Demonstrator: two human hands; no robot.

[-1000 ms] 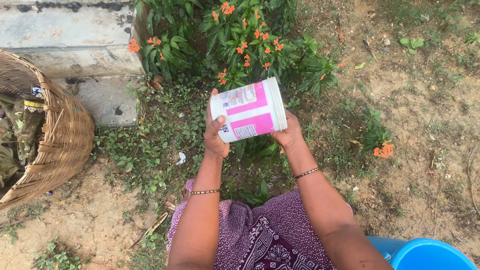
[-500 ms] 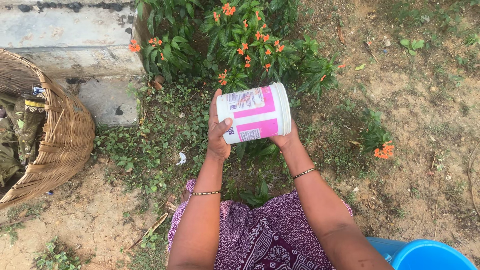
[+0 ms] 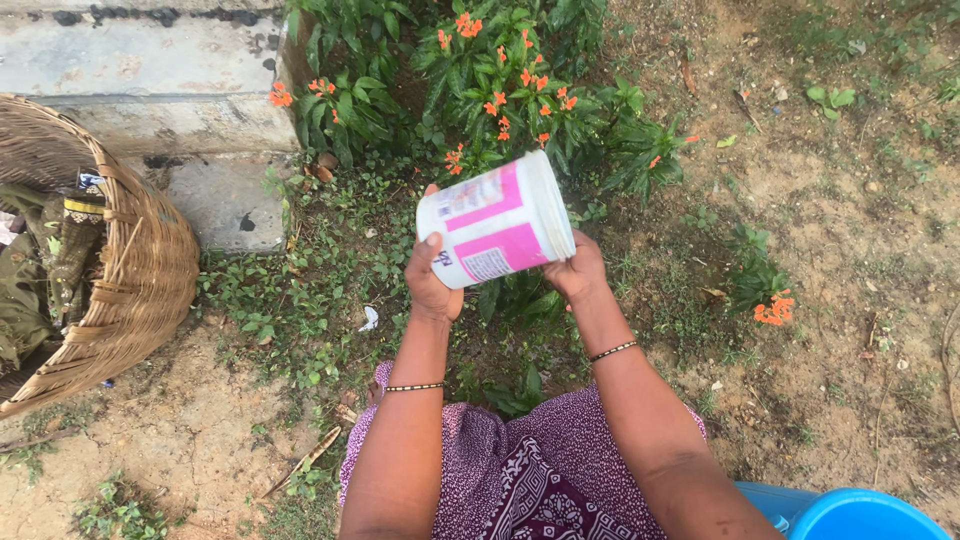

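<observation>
I hold a white plastic jar with pink label panels [image 3: 497,221] on its side in both hands, above low green plants. My left hand [image 3: 430,280] grips the jar's closed bottom end, thumb up along its side. My right hand [image 3: 577,270] supports the lidded or rimmed end from below. Just beyond the jar grows a bush with orange flowers [image 3: 500,90]. Both wrists wear thin bead bangles.
A woven basket [image 3: 140,270] holding dark cloth sits at the left. Concrete steps [image 3: 150,90] run along the top left. A blue plastic tub [image 3: 860,515] shows at the bottom right. Bare sandy soil lies to the right, with a small orange-flowered plant [image 3: 765,300].
The jar tipped and shifted slightly between the hands, ending a little lower and tilted with its left end down. The view moved slightly.
</observation>
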